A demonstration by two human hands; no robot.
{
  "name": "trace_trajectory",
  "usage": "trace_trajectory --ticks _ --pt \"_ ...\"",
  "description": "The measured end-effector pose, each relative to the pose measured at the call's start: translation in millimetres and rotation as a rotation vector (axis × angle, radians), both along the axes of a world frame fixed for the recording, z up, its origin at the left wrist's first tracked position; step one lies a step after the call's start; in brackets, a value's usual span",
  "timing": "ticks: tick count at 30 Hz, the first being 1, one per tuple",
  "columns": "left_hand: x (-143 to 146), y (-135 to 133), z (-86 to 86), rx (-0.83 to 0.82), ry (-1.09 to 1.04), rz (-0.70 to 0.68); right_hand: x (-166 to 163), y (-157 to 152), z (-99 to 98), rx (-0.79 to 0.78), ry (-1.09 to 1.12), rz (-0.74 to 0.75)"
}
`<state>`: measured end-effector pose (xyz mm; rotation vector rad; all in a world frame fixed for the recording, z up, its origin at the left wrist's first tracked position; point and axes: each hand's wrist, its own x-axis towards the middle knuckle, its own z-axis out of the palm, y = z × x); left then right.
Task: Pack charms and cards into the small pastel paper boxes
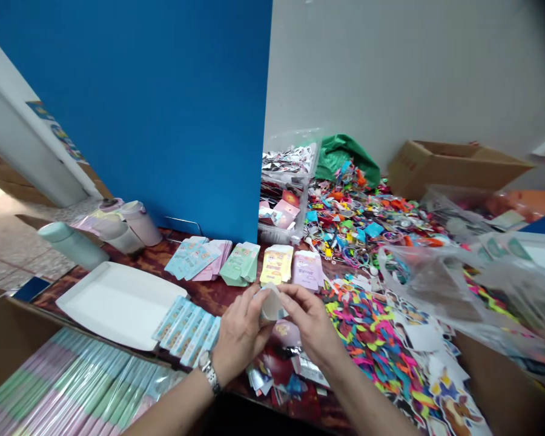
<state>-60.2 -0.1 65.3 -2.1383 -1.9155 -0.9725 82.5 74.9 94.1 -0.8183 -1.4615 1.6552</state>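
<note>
Between my hands is a small paper box, its white inside facing up. My left hand, with a metal watch on the wrist, has its fingers wrapped round the box's left side. The fingers of my right hand pinch its right edge. Beyond the hands lie stacks of flat printed cartons: blue, green, yellow and purple, with pink ones beside the blue. To the left of my left hand, several light-blue boxes stand in a row.
A white tray lies at left, above a carton of wrapped pastel boxes. Cups and a mint bottle are behind it. Colourful small trinkets and strips heap up at right, near a cardboard box. A blue panel rises behind.
</note>
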Motion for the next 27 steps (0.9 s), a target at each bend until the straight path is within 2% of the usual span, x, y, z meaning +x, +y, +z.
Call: trace_trajectory --ticks 3,6,9,15,17,19,21,24,26,27 --pt "5.4 -1.7 -0.6 -0.055 -0.031 0.024 3.1 -2.0 3.7 0.110 -0.148 -0.001" --pt "10.6 -1.9 -1.0 -0.124 0.001 0.061 6.4 -6.7 7.7 0.337 -0.317 -0.074" --pt "13.9 -1.8 0.2 -0.151 0.061 0.111 9.6 -12.3 6.7 0.524 -0.360 -0.076" --pt "22.2 -3.2 3.2 -0.176 0.116 0.186 10.7 -31.3 -18.5 0.813 -0.372 -0.141" --pt "24.9 -3.4 4.7 -0.166 0.121 0.189 8.9 -35.4 -24.3 0.865 -0.358 -0.145" --pt "23.9 -3.2 8.9 -0.154 0.135 0.185 8.4 -32.7 -24.9 0.826 -0.346 -0.099" --pt "17.7 -2.6 15.9 -0.111 0.170 0.147 10.1 -21.6 -21.6 0.691 -0.329 -0.071" --pt "3.8 -0.7 24.1 0.102 0.155 0.033 13.5 1.7 -15.5 0.350 -0.189 -0.228" --pt "-1.2 0.5 22.6 0.196 -0.012 -0.069 12.4 10.1 -12.8 0.084 0.003 -0.336" --pt "-1.2 1.0 19.6 0.188 -0.132 -0.120 10.5 10.0 -12.0 -0.030 0.093 -0.336"
